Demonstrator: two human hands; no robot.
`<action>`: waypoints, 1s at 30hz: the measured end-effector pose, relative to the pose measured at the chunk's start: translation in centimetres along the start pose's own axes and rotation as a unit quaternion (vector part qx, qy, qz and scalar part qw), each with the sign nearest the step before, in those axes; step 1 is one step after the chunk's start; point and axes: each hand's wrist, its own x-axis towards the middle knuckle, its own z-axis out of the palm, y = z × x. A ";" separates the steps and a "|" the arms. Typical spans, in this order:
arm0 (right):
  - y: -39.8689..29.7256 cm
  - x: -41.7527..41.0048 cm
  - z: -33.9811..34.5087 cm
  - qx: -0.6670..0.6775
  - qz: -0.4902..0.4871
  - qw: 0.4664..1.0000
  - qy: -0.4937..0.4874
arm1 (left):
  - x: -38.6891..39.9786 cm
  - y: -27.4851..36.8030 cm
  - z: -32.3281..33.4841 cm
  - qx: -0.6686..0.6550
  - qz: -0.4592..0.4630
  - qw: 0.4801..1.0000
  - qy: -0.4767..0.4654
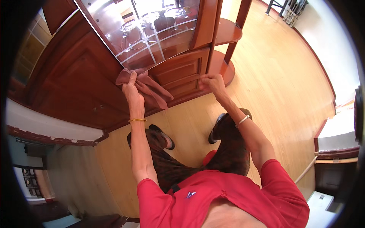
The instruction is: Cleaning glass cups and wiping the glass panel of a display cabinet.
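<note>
My left hand (133, 92) grips a dusky pink cloth (154, 87), with the thumb on top. Loose folds of the cloth hang to the right, in front of the reddish-brown wooden cabinet (82, 71). The hand is by the lower left corner of the cabinet's glass door (159, 37), which bears pale grid lines. My right hand (212, 82) is in front of the right end of a lower wooden panel (182, 71). Its fingers are curled and slightly blurred, and nothing shows in them. Whether they touch the wood cannot be told.
Upturned stemmed glasses (149, 17) stand behind the glass door. Rounded open shelves (228, 31) form the cabinet's right end. Light wood flooring (273, 94) runs right towards a white wall (325, 37). A white wall base (54, 122) juts out at left. My feet (164, 136) are apart below.
</note>
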 end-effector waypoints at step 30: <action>-1.7 1.4 -0.8 0.165 0.066 0.980 -0.088 | 8.2 -0.3 13.8 0.550 0.692 0.414 -0.218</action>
